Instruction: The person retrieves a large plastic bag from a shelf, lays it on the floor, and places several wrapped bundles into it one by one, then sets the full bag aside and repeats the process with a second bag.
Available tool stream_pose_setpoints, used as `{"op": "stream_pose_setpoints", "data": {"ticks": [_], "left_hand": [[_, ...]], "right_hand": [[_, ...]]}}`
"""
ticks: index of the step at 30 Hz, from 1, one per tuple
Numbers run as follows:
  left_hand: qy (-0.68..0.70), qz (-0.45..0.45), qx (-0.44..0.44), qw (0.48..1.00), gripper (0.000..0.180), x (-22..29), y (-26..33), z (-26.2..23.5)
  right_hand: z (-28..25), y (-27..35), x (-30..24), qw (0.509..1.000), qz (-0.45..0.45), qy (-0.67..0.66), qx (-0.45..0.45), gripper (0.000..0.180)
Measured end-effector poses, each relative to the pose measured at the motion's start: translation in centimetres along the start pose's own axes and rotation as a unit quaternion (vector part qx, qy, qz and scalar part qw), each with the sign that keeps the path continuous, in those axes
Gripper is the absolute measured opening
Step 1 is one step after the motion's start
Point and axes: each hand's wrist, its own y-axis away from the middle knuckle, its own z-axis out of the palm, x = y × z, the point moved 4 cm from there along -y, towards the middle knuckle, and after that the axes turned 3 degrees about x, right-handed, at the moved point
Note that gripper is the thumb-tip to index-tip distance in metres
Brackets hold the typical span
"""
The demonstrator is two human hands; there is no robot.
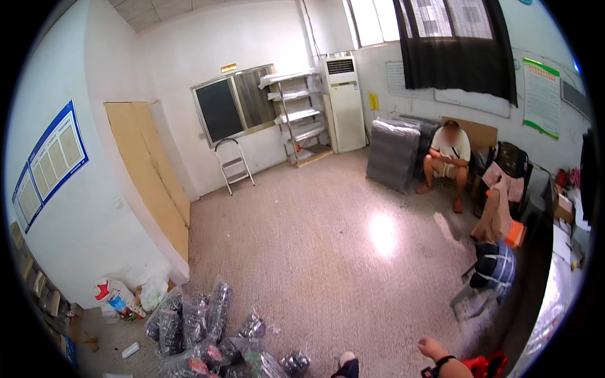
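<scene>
My right hand (432,348) comes in low at the right, with a dark band (447,360) round the wrist. Its fingers are curled in over the floor, and whatever they may hold is hidden. Just right of the wrist is a red and black thing (485,365), cut off by the lower edge. My left hand is out of the picture. At the lower left, nearest the middle, several clear plastic bags of dark goods (195,318) lie in a heap on the floor. A foot in a light shoe (347,358) shows between the heap and my right hand.
A grey stool (472,302) with dark clothing stands at right, before a long bench (554,296). Further back, a person (450,151) sits by wrapped dark panels (394,154). A step ladder (234,165), shelf rack (301,116) and tan door (148,170) line the walls.
</scene>
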Motion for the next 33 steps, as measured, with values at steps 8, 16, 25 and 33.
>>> {"op": "stream_pose_setpoints", "data": {"ticks": [8, 16, 25, 33], "left_hand": [[-0.101, 0.062, 0.022, 0.993, 0.041, 17.3, -21.8, -3.6], [-0.139, 0.269, 0.038, 0.952, 0.042, 49.0, -45.5, -5.3], [0.214, 0.128, 0.015, 0.968, 0.034, 64.2, -52.3, -8.7], [-0.031, -0.131, 0.073, 0.988, 0.034, 63.6, -58.9, -19.4]], "right_hand": [[-7.7, -1.7, 0.4, 0.973, 0.219, 0.059, -0.027, 0.03], [-1.8, -13.3, 2.1, 0.874, 0.456, -0.105, -0.132, 0.03], [-8.9, -63.5, -6.8, 0.98, 0.065, 0.128, -0.138, 0.032], [-19.8, -102.5, -42.1, 0.998, -0.047, 0.017, -0.025, 0.029]]}}
